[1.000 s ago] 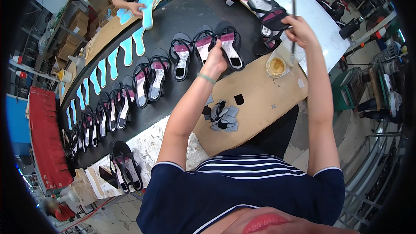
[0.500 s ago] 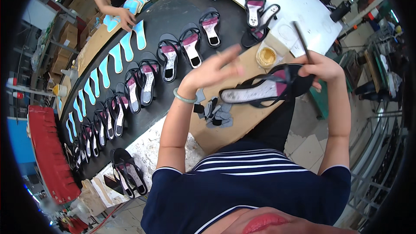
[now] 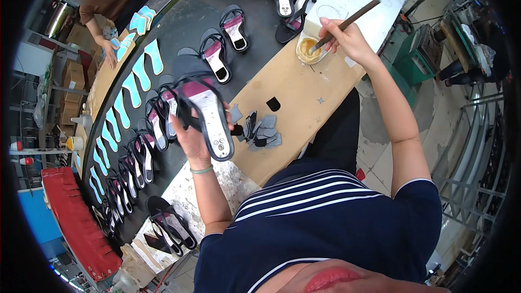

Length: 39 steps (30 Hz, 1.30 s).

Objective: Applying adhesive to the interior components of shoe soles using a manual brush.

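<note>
While carton labelling (image 3: pixel 72 84) blurs, the left hand (image 3: pixel 192 142) holds a sandal (image 3: pixel 213 113).

I record my left hand (image 3: pixel 191 142) in front of the torso (image 3: pixel 325 233), closed in a grip, most of its fingers hidden from view. My left forearm (image 3: pixel 211 198) stands steeply. My right arm (image 3: pixel 399 114) reaches farther forward, elbow bent, forearm slanting inward; the right hand (image 3: pixel 347 40) is curled into a pinch.

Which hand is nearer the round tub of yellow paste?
Right. The right hand is just right of the round tub; the left hand is farther off, left and nearer the body.
</note>
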Each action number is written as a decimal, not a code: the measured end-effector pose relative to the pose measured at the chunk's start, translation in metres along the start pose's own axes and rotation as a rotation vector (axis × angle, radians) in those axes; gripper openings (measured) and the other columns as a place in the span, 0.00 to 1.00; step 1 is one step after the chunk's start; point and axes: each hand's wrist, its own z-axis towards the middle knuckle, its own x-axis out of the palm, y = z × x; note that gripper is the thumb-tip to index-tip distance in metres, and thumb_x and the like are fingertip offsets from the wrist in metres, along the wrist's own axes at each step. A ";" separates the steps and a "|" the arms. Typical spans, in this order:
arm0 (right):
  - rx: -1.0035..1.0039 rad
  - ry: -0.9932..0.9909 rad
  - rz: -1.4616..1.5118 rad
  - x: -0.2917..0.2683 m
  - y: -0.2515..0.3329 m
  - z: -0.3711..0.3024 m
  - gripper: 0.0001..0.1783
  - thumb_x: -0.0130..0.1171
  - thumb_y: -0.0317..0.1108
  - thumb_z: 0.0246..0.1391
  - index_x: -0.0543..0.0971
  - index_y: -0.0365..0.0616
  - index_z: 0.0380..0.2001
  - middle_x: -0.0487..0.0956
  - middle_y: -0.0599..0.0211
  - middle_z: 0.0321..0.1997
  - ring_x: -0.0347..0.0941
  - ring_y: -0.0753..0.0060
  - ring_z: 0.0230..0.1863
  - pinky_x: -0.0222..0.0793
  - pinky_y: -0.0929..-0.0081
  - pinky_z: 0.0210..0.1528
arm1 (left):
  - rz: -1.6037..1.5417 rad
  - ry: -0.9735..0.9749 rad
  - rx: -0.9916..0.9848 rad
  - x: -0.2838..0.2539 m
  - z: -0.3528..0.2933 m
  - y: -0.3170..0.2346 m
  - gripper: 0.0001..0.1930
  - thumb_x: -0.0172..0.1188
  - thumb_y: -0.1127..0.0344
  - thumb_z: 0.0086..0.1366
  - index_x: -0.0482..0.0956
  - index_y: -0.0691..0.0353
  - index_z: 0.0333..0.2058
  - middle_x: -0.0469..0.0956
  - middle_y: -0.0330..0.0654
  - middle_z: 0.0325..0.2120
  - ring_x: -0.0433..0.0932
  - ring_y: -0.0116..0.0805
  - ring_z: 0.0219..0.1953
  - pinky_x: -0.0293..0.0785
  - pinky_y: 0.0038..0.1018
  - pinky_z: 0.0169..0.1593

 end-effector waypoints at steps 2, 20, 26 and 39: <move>-0.042 -0.025 -0.037 0.002 -0.021 0.004 0.27 0.55 0.51 0.64 0.79 0.34 0.27 0.78 0.67 0.25 0.74 0.81 0.21 0.70 0.83 0.24 | 0.000 -0.081 0.066 -0.016 -0.009 -0.007 0.44 0.39 0.29 0.65 0.62 0.64 0.63 0.66 0.65 0.55 0.70 0.58 0.48 0.73 0.44 0.50; -0.133 0.203 0.157 -0.002 -0.033 -0.009 0.12 0.52 0.33 0.62 0.80 0.34 0.34 0.81 0.64 0.31 0.77 0.77 0.31 0.73 0.78 0.36 | 0.406 -0.539 0.334 -0.019 0.003 -0.010 0.39 0.35 0.28 0.67 0.71 0.60 0.54 0.82 0.49 0.36 0.82 0.37 0.27 0.81 0.29 0.29; -0.079 -0.185 0.328 -0.023 -0.066 -0.022 0.14 0.49 0.35 0.63 0.77 0.33 0.37 0.82 0.49 0.36 0.79 0.63 0.31 0.75 0.69 0.35 | 0.452 -0.685 0.528 -0.033 0.014 0.005 0.39 0.31 0.29 0.69 0.71 0.59 0.55 0.79 0.41 0.37 0.79 0.32 0.35 0.77 0.28 0.39; -0.302 0.372 0.849 0.063 0.054 -0.077 0.16 0.47 0.35 0.64 0.77 0.31 0.41 0.77 0.46 0.47 0.79 0.58 0.40 0.75 0.62 0.47 | 0.280 -0.496 0.260 0.006 0.044 0.039 0.41 0.26 0.27 0.68 0.73 0.60 0.45 0.78 0.39 0.30 0.78 0.28 0.27 0.77 0.26 0.28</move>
